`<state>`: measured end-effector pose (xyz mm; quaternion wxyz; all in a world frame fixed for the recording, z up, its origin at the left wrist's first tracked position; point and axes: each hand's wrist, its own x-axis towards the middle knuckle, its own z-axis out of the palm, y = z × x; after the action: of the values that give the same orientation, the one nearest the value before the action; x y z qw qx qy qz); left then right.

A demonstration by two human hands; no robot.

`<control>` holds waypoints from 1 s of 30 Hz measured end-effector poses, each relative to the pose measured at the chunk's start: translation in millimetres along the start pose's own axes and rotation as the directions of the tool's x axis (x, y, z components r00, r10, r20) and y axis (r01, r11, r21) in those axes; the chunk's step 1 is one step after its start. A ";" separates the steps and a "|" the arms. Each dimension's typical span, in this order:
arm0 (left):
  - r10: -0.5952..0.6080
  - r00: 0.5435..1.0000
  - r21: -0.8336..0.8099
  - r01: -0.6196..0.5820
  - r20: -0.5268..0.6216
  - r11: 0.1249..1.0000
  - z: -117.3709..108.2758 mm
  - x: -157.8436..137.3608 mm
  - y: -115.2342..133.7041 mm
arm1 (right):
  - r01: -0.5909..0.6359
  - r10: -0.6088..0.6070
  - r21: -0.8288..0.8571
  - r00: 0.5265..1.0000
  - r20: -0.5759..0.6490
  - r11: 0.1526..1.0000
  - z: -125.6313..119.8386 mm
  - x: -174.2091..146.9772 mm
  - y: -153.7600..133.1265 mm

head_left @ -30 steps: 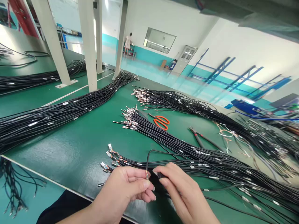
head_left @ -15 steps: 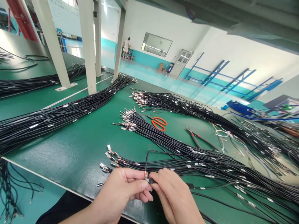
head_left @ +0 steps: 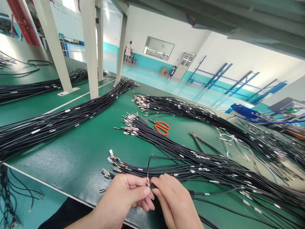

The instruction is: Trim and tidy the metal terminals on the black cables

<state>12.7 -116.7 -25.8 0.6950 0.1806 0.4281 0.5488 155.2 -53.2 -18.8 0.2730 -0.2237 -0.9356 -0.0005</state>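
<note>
Near the table's front edge, my left hand (head_left: 133,190) is closed in a pinch on the stripped end of a black cable (head_left: 148,167), which rises from the fingers and bends over to the right. A small metal connector (head_left: 148,183) shows at its tip. My right hand (head_left: 175,197) is closed right beside it, fingertips touching or almost touching that connector. Something dark and narrow shows at its fingertips; most of it is hidden under the fingers. Behind both hands lies a loose group of black cables with metal connectors (head_left: 111,157) at their ends.
Orange-handled scissors (head_left: 162,127) and dark-handled pliers (head_left: 205,143) lie beyond a cable bundle (head_left: 164,136). Another bundle (head_left: 186,106) lies farther back, and a long one (head_left: 59,117) on the left. White posts (head_left: 90,47) stand on the green table (head_left: 71,159). A person (head_left: 128,51) stands far off.
Both hands keep almost the same place and grip at the cable end. The view has shifted very slightly. The things on the table have not moved.
</note>
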 end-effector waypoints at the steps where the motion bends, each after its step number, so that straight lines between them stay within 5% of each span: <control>1: 0.002 1.000 -0.001 -0.002 -0.001 1.000 -0.1 0.0 -0.1 | -0.006 0.006 0.006 1.000 -0.002 1.000 0.1 0.3 -0.5; 12: 0.008 1.000 -0.011 -0.008 0.011 1.000 0.5 -1.8 1.8 | -0.030 0.028 -0.026 0.997 -0.068 0.999 3.7 -2.7 -6.4; 21: -0.015 0.998 -0.066 0.020 0.068 0.998 -1.4 -3.0 8.1 | -0.054 0.051 0.093 0.998 0.031 0.994 -3.5 2.8 -1.2; 30: -0.065 0.995 -0.116 0.073 0.076 0.991 -3.5 0.3 13.7 | -0.014 0.009 -0.051 0.995 -0.100 0.999 1.2 3.2 6.8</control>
<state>1.6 -112.6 -18.0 0.7380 0.1437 0.3754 0.5421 155.0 -45.7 -19.0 0.3137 -0.2356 -0.9192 -0.0341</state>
